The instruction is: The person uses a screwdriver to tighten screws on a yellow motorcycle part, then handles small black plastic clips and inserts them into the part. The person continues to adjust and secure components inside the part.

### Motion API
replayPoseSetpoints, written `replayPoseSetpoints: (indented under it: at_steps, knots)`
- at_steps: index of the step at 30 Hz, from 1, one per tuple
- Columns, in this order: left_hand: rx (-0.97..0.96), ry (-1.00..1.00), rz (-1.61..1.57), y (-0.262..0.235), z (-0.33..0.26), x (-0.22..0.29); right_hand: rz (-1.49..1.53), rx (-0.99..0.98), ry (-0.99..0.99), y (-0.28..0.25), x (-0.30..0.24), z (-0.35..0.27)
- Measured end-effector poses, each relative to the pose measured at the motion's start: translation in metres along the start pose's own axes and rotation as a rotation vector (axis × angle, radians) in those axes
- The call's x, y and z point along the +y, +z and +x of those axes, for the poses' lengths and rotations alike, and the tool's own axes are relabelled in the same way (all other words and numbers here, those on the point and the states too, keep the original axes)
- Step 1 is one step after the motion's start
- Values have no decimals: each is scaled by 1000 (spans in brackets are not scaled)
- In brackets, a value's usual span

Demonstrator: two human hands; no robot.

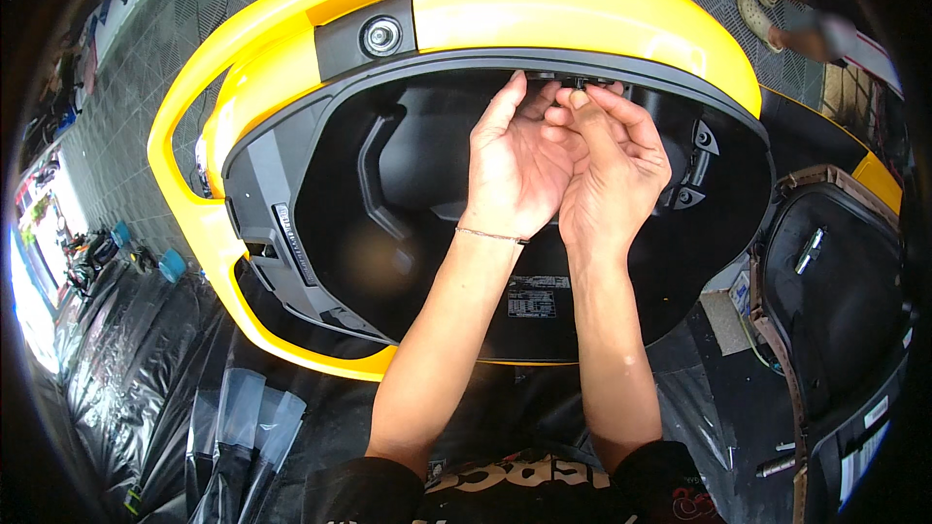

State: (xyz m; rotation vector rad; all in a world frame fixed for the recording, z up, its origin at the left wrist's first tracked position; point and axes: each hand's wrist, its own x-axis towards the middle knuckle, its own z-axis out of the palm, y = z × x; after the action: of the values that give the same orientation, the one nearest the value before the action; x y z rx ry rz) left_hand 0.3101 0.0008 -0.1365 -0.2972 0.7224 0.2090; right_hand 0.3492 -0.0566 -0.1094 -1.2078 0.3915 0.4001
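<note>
Could drop the small dark fitting (580,84) from the far rim (447,59) into the black scooter underseat bin (417,175), through a slip of the pinch-shaped right hand (614,165) or half-open left hand (516,165), with actual holds too hidden to tell.

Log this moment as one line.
Left hand: palm up at far edge of black plastic compartment | right hand: fingertips beside left's, grip unclear | beyond edge: glossy yellow curved bodywork

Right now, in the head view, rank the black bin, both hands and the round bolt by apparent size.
1. Black bin
2. Left hand and right hand: too alike to rank
3. Round bolt
</note>
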Motion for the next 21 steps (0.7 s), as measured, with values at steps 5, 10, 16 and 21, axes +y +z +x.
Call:
replayPoseSetpoints:
  at_steps: [5, 10, 16, 21]
  knots:
    - [-106, -26, 13, 0, 0, -2, -113, 16, -53, 1, 1, 0]
    - [7, -16, -39, 3, 6, -8, -80, 0, -20, -5, -5, 4]
    - [-76, -6, 71, -6, 4, -9, -36, -59, -4, -12, -10, 3]
    - [-22, 9, 99, -4, 4, -5, -22, -113, -2, -7, -4, 7]
